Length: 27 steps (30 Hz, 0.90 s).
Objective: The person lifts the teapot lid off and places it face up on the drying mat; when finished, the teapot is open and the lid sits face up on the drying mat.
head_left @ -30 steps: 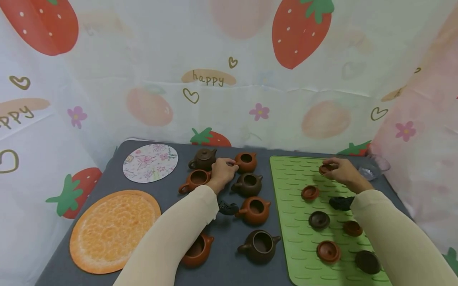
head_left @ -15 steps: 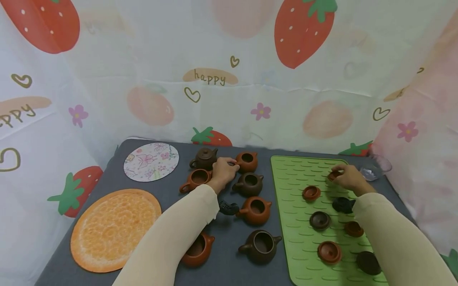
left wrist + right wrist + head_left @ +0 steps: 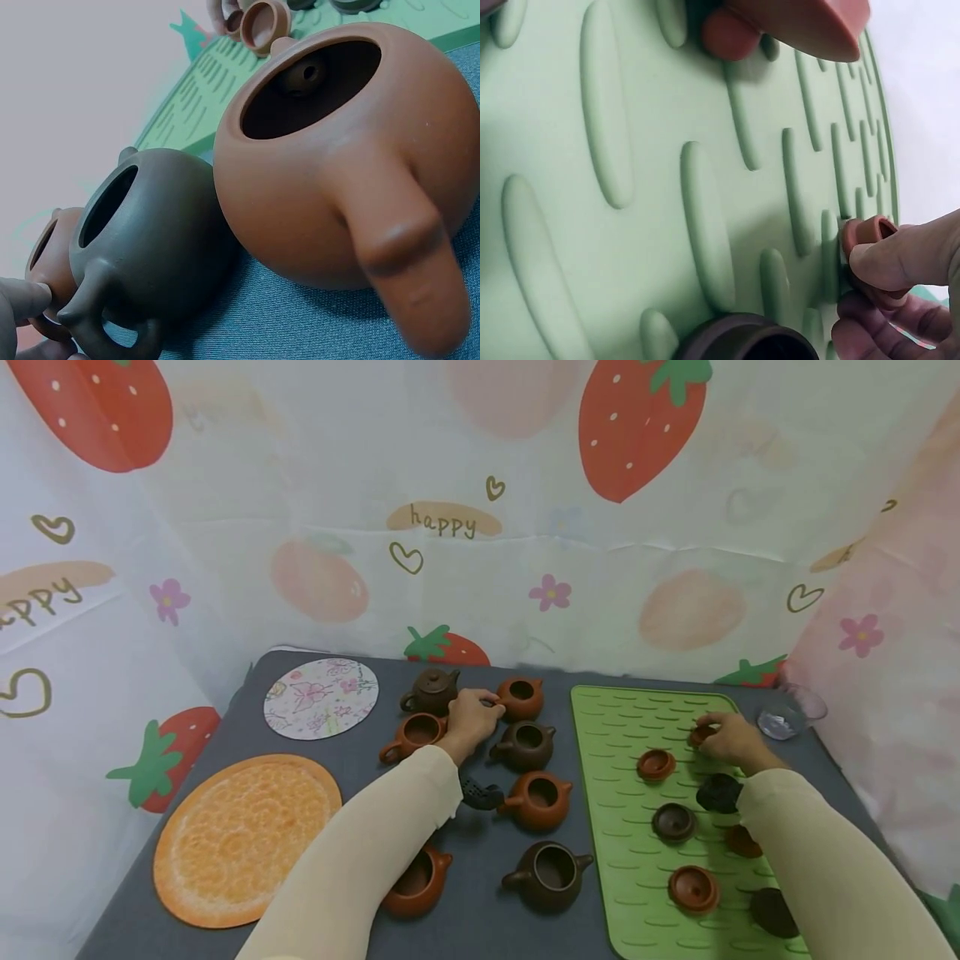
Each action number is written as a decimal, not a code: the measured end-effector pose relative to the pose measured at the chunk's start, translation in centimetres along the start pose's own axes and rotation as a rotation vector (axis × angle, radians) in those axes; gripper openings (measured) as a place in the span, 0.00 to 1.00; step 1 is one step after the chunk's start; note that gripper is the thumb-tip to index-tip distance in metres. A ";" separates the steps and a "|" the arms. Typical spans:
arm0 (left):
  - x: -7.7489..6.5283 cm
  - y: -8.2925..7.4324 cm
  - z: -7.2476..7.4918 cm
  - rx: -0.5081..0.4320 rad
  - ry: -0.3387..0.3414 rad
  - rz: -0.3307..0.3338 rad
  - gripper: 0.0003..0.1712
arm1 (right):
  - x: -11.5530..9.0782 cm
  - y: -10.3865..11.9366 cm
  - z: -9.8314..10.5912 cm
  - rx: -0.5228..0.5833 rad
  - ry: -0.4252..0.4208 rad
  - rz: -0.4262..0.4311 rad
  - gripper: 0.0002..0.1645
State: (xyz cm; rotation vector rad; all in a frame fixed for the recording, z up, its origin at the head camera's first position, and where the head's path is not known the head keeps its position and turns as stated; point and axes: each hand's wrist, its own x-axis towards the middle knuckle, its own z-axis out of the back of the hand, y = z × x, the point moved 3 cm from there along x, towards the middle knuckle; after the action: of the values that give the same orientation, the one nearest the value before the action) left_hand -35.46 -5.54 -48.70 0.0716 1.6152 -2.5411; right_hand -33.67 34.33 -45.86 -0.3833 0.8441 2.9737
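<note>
My left hand (image 3: 472, 718) pinches the handle of a small reddish-brown teapot (image 3: 521, 700) without a lid, at the back of the table. In the left wrist view its fingers (image 3: 22, 300) reach that handle, beyond a dark brown teapot (image 3: 161, 232) and a nearer reddish one (image 3: 337, 187). My right hand (image 3: 731, 743) pinches a small reddish-brown teapot lid (image 3: 702, 735) at the back right of the green mat (image 3: 607, 710). The right wrist view shows the lid (image 3: 866, 238) between thumb and fingers, close over the mat, its hollow rim side turned up.
Several other lids lie on the mat, among them a reddish one (image 3: 693, 889) and a dark one (image 3: 673, 822). More open teapots stand left of it; a dark teapot (image 3: 435, 692) wears its lid. Two round mats (image 3: 247, 839) lie at left. A clear plastic item (image 3: 783, 718) sits back right.
My right hand has moved right and slightly nearer with the lid, and lower toward the mat. The left hand has stayed at the teapot's handle.
</note>
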 end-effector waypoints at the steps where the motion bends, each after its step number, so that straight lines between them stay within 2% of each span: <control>1: 0.0 0.0 0.0 -0.001 0.001 0.002 0.13 | 0.0 -0.1 -0.1 -0.009 -0.003 0.002 0.31; 14: 0.1 0.0 0.0 0.001 -0.006 0.014 0.12 | 0.2 -0.2 -0.2 -0.056 -0.024 -0.003 0.32; 22: 0.1 0.0 -0.1 0.010 -0.010 0.019 0.13 | 0.2 0.2 -0.2 -0.153 -0.089 0.075 0.30; 27: 0.1 0.0 0.0 0.005 -0.012 0.011 0.12 | 0.3 0.3 -0.5 -0.109 -0.062 0.058 0.32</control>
State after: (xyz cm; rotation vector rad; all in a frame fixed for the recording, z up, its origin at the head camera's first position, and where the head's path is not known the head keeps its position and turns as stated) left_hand -35.56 -5.52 -48.68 0.0654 1.5996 -2.5332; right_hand -33.86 33.83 -46.22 -0.2725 0.7022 3.0761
